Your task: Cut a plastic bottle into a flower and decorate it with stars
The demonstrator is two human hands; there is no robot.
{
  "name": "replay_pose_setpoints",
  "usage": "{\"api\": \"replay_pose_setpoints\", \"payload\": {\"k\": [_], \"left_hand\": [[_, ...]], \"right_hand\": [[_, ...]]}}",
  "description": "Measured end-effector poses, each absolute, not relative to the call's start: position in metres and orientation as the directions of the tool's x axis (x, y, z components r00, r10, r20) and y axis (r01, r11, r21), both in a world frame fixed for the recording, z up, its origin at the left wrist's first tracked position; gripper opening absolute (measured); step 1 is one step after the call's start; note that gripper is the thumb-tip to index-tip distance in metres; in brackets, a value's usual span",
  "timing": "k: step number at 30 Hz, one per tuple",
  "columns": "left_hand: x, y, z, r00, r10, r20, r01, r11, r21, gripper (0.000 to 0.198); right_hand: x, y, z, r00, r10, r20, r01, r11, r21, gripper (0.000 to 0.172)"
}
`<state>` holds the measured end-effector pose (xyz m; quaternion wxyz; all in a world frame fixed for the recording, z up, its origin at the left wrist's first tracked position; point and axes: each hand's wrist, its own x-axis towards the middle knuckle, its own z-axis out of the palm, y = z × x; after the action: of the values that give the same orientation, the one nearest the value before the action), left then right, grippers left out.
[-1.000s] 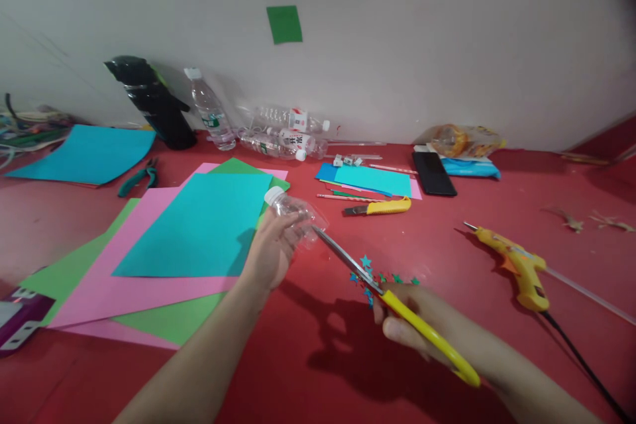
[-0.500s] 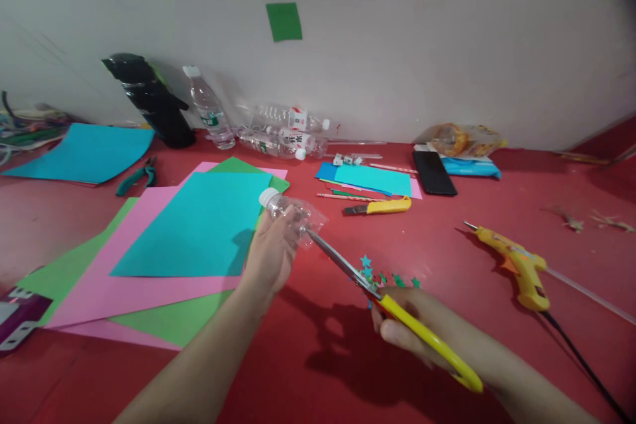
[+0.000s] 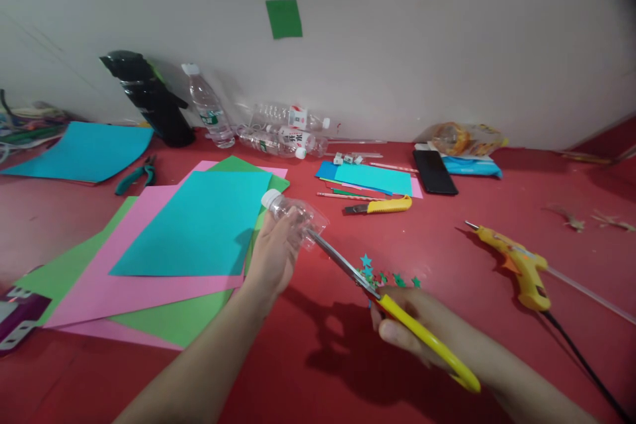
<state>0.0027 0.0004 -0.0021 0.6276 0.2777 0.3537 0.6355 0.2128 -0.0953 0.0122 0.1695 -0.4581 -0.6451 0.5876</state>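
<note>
My left hand [image 3: 275, 248] is closed around a clear plastic bottle top [image 3: 312, 213], its white cap pointing up and left. The bottle piece is cut off at its wide end. In my right hand [image 3: 410, 321] is a pair of scissors [image 3: 342, 262] with yellow handles. The blade tips meet the cut edge of the plastic, close to my left fingers; whether they are through it I cannot tell. Small blue and green paper stars [image 3: 366, 262] lie on the red table beyond my right hand.
Coloured paper sheets [image 3: 193, 232] lie at the left, near pliers [image 3: 136, 175]. Several plastic bottles [image 3: 271, 141] lie by the wall. A yellow utility knife [image 3: 382, 206], a phone [image 3: 434, 172] and a corded glue gun [image 3: 511, 262] are at the right.
The bottle top and scissor tips have shifted very slightly to the right. Both hands keep their hold; little else differs.
</note>
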Motion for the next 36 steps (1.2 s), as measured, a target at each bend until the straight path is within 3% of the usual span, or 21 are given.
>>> {"api": "replay_pose_setpoints", "payload": {"k": [22, 29, 36], "left_hand": [[0.002, 0.001, -0.002, -0.075, 0.994, -0.082, -0.592, 0.022, 0.806, 0.015], [0.002, 0.002, -0.004, -0.092, 0.994, -0.061, -0.571, -0.003, 0.821, 0.015], [0.002, 0.003, -0.003, -0.108, 0.994, -0.031, -0.558, -0.035, 0.829, 0.014]], "right_hand": [[0.213, -0.095, 0.01, -0.508, 0.797, -0.326, 0.426, -0.097, -0.9, 0.056], [0.209, -0.1, 0.004, -0.432, 0.815, -0.388, 0.379, -0.226, -0.897, 0.052], [0.206, -0.1, 0.002, -0.385, 0.824, -0.417, 0.436, -0.236, -0.869, 0.05]]}}
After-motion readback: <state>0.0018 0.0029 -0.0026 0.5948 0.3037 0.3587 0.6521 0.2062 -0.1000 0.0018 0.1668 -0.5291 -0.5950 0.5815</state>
